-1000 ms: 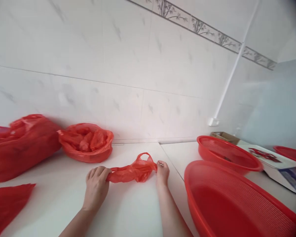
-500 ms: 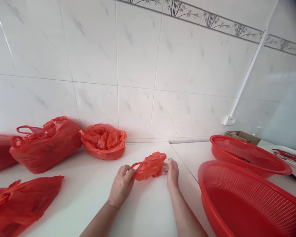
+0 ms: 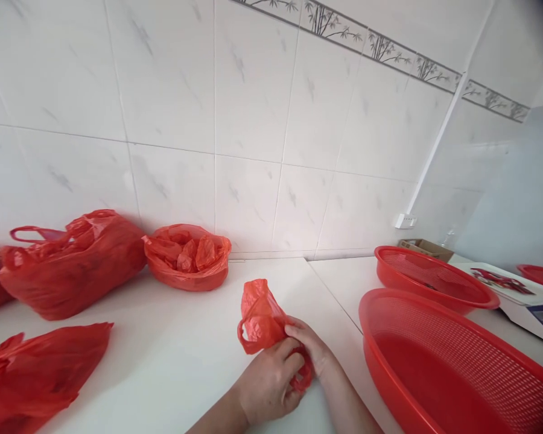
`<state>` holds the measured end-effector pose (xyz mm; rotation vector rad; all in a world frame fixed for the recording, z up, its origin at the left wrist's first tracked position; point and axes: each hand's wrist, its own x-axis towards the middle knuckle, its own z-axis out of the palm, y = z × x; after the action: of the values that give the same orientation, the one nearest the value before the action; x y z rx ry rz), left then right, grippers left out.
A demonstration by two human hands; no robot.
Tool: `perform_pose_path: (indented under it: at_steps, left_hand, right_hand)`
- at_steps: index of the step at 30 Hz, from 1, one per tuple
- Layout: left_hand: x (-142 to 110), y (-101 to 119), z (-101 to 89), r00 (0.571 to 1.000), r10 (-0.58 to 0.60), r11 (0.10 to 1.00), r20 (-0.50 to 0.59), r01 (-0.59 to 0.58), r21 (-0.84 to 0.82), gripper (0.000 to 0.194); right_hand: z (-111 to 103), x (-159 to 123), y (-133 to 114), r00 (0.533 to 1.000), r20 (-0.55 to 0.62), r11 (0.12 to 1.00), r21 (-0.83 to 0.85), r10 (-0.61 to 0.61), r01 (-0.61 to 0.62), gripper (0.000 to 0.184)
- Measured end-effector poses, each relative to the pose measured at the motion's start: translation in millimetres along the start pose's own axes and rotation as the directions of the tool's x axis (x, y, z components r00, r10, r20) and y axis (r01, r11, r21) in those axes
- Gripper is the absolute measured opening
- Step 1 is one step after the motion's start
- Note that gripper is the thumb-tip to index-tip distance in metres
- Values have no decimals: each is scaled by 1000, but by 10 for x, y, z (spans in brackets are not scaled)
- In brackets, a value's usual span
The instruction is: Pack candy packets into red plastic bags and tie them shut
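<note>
A small red plastic bag (image 3: 259,316) is bunched up between both of my hands, just above the white counter (image 3: 172,355). My left hand (image 3: 266,386) is closed round its lower part, fingers curled over the plastic. Touching it from the right, my right hand (image 3: 310,346) pinches the same bag, with a loop of red plastic showing below the fingers. The bag's top sticks up above both hands.
A red bowl lined with red plastic and filled with folded bags (image 3: 187,256) stands at the wall. Full red bags (image 3: 72,262) lie to its left, a flat red bag (image 3: 36,371) at lower left. Two red perforated basins (image 3: 452,361) (image 3: 434,280) and a box (image 3: 516,295) occupy the right.
My hands have come together and drawn nearer to me. The bag, earlier stretched lengthwise between them, is now gathered into a bunch held by both hands.
</note>
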<state>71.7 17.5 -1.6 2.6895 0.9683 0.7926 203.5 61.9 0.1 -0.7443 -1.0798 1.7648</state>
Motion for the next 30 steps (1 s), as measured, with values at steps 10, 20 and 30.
perform_pose_path:
  at_steps: [10, 20, 30]
  left_hand:
    - [-84, -502, -152, 813, -534, 802, -233, 574, 165, 22]
    - [-125, -578, -284, 826, -465, 817, -319, 540, 205, 28]
    - [-201, -593, -166, 817, -557, 812, -149, 573, 111, 41]
  right_hand:
    - [-443, 281, 60, 898, -407, 974, 76, -167, 215, 24]
    - [-401, 281, -36, 884, -453, 968, 149, -113, 200, 30]
    - [-208, 90, -142, 961, -269, 994, -107, -58, 30, 28]
